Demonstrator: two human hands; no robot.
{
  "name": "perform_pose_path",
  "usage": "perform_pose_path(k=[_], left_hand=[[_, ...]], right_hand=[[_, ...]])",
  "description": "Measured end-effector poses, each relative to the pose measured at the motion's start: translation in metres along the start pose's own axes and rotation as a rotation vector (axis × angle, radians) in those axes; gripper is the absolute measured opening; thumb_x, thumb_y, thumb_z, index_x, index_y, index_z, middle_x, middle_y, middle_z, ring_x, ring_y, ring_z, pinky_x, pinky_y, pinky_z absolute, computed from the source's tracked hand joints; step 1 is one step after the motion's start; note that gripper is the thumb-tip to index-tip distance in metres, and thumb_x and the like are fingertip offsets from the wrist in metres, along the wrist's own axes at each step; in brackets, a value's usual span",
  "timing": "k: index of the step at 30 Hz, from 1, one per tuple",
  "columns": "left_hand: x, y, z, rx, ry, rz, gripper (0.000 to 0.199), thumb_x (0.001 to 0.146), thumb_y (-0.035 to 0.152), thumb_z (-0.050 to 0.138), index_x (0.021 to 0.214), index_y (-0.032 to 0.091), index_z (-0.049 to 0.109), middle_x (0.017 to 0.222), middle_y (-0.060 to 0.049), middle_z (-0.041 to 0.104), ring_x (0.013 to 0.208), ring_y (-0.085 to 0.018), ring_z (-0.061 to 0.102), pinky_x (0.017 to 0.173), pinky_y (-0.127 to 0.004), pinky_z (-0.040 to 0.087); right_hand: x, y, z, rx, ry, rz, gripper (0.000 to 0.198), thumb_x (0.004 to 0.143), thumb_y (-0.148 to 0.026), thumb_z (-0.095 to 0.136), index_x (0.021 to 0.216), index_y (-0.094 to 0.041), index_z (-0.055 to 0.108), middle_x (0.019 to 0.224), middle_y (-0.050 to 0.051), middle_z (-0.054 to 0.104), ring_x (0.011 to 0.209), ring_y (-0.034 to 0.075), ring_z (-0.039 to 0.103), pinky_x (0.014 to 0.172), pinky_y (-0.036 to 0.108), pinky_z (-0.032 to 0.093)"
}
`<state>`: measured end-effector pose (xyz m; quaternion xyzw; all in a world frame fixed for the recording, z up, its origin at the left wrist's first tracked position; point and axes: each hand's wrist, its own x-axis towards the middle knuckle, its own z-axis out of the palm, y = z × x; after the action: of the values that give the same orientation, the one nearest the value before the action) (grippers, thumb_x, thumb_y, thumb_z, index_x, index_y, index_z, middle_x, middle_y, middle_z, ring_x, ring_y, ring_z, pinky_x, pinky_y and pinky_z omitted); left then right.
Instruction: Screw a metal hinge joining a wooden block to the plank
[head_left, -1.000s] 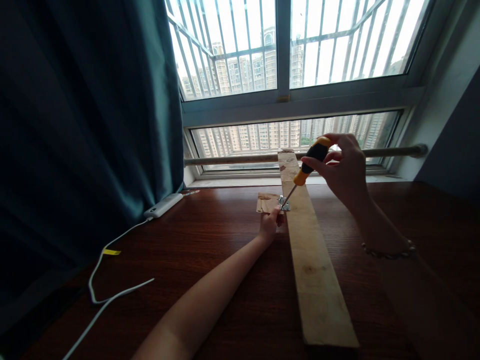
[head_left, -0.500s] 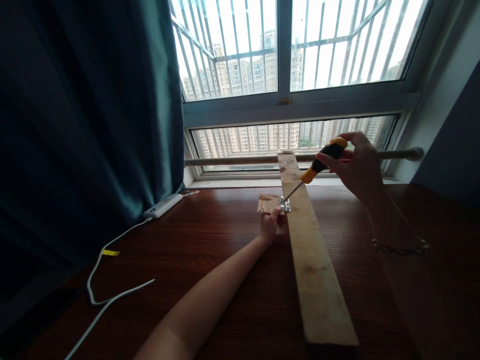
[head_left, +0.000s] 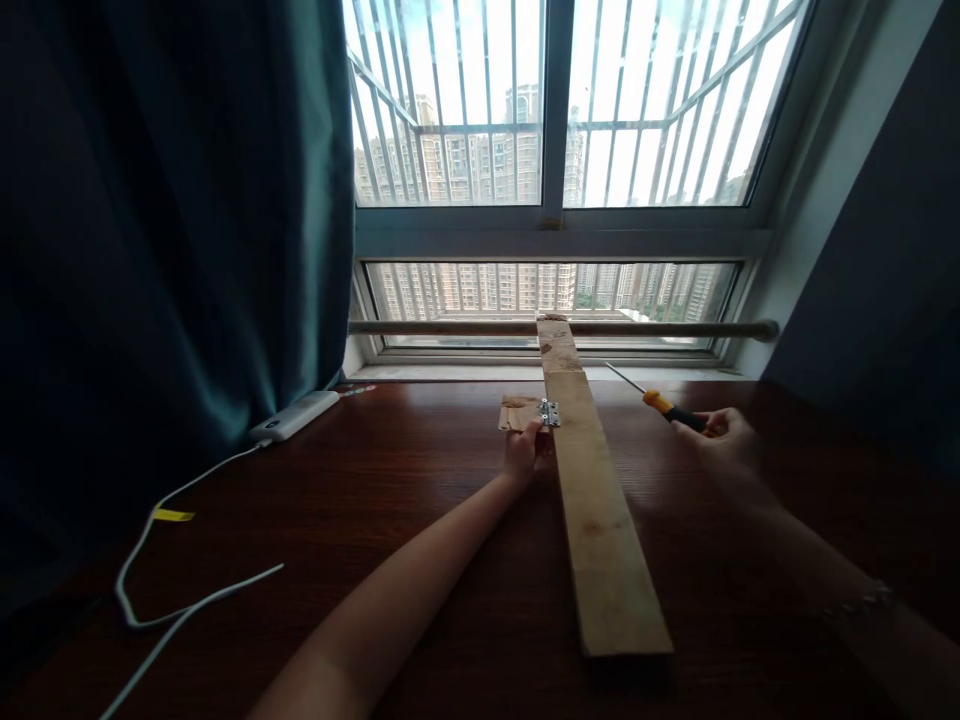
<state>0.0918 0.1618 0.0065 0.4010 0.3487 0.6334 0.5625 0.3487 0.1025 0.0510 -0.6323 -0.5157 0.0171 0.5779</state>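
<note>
A long wooden plank [head_left: 600,520] lies lengthwise on the dark wooden surface, its far end by the window. Against its left side sits a small wood block [head_left: 517,410], and a metal hinge [head_left: 550,412] spans the two. My left hand [head_left: 523,450] is closed on the block near the hinge, thumb on top; the fingers beneath are partly hidden. To the right of the plank, my right hand [head_left: 724,440] grips a yellow-and-black screwdriver [head_left: 667,407] by its handle. The screwdriver's shaft points up and left, its tip clear of the hinge and plank.
A white power strip [head_left: 296,415] with a white cable [head_left: 199,480] lies at the left beside a dark blue-green curtain [head_left: 300,200]. A horizontal rail [head_left: 660,329] crosses before the window at the back. A wall [head_left: 862,250] rises on the right.
My right hand has drawn the screwdriver off the hinge, moving it right and down. My left hand keeps its hold on the block. The view has shifted slightly.
</note>
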Motion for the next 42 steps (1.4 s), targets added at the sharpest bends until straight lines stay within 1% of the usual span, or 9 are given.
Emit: perform_pose_path(k=[4,9,21,26,29,32,34,39,42], left_hand=[[-0.001,0.001,0.000,-0.006,-0.006,-0.017,0.022,0.066,0.034,0.055,0.056,0.016,0.049,0.039,0.001,0.047,0.033,-0.009,0.041,0.035,-0.022,0.029],[0.000,0.000,-0.002,0.012,-0.011,-0.016,0.020,0.066,0.035,0.055,0.058,0.017,0.049,0.041,0.001,0.048,0.034,-0.010,0.041,0.035,-0.023,0.030],[-0.001,0.001,-0.001,0.033,-0.001,-0.039,0.021,0.067,0.035,0.053,0.056,0.017,0.048,0.041,0.001,0.048,0.035,-0.011,0.042,0.036,-0.024,0.031],[-0.001,0.003,-0.001,0.040,0.007,-0.041,0.021,0.067,0.034,0.053,0.055,0.017,0.048,0.040,0.002,0.048,0.034,-0.010,0.041,0.036,-0.023,0.031],[-0.001,0.003,0.000,0.038,0.006,-0.039,0.020,0.067,0.033,0.053,0.055,0.017,0.049,0.040,0.002,0.048,0.033,-0.010,0.041,0.035,-0.023,0.030],[-0.002,0.003,0.000,0.036,0.008,-0.032,0.020,0.068,0.032,0.053,0.055,0.017,0.049,0.040,0.002,0.048,0.033,-0.010,0.041,0.034,-0.023,0.029],[-0.002,0.003,0.001,0.030,0.000,-0.028,0.021,0.068,0.033,0.053,0.054,0.017,0.049,0.039,0.001,0.048,0.032,-0.010,0.041,0.034,-0.023,0.029],[-0.001,0.002,0.000,0.036,-0.032,-0.015,0.027,0.067,0.036,0.053,0.050,0.016,0.048,0.037,0.002,0.046,0.032,-0.009,0.041,0.034,-0.022,0.030],[0.002,-0.001,-0.003,0.025,-0.034,-0.016,0.027,0.066,0.038,0.053,0.052,0.015,0.051,0.038,0.002,0.045,0.034,-0.009,0.042,0.035,-0.021,0.031]], right_hand=[[-0.015,0.033,0.019,-0.288,0.011,-0.123,0.035,0.061,-0.042,0.061,0.056,-0.023,0.033,0.066,0.001,0.044,0.055,0.014,0.042,0.051,0.029,0.035],[-0.032,0.033,0.030,-0.368,-0.130,-0.258,0.033,0.066,-0.037,0.058,0.057,-0.024,0.029,0.068,0.001,0.040,0.057,0.015,0.041,0.053,0.030,0.036],[-0.046,0.031,0.031,-0.474,-0.268,-0.264,0.025,0.073,-0.034,0.053,0.064,-0.023,0.033,0.076,0.002,0.040,0.058,0.015,0.046,0.056,0.030,0.040],[-0.050,0.029,0.033,-0.616,-0.298,-0.255,0.018,0.074,-0.034,0.052,0.073,-0.021,0.039,0.081,0.004,0.044,0.057,0.016,0.047,0.048,0.029,0.036],[-0.051,0.024,0.031,-0.661,-0.274,-0.267,0.020,0.072,-0.034,0.055,0.081,-0.020,0.044,0.084,0.007,0.047,0.062,0.020,0.049,0.051,0.031,0.038],[-0.046,0.006,0.030,-0.528,-0.212,-0.357,0.024,0.070,-0.032,0.058,0.087,-0.019,0.049,0.092,0.011,0.050,0.080,0.025,0.051,0.067,0.036,0.042],[-0.040,-0.017,0.036,-0.334,-0.242,-0.422,0.018,0.074,-0.031,0.055,0.087,-0.019,0.052,0.093,0.010,0.053,0.086,0.024,0.052,0.074,0.035,0.041],[-0.020,-0.077,0.085,0.019,-0.591,-0.445,0.014,0.072,-0.033,0.059,0.076,-0.021,0.063,0.079,0.002,0.061,0.068,0.015,0.055,0.064,0.027,0.042],[-0.013,-0.091,0.117,0.038,-0.661,-0.385,0.016,0.065,-0.033,0.066,0.075,-0.020,0.068,0.076,0.002,0.063,0.068,0.015,0.056,0.063,0.025,0.042]])
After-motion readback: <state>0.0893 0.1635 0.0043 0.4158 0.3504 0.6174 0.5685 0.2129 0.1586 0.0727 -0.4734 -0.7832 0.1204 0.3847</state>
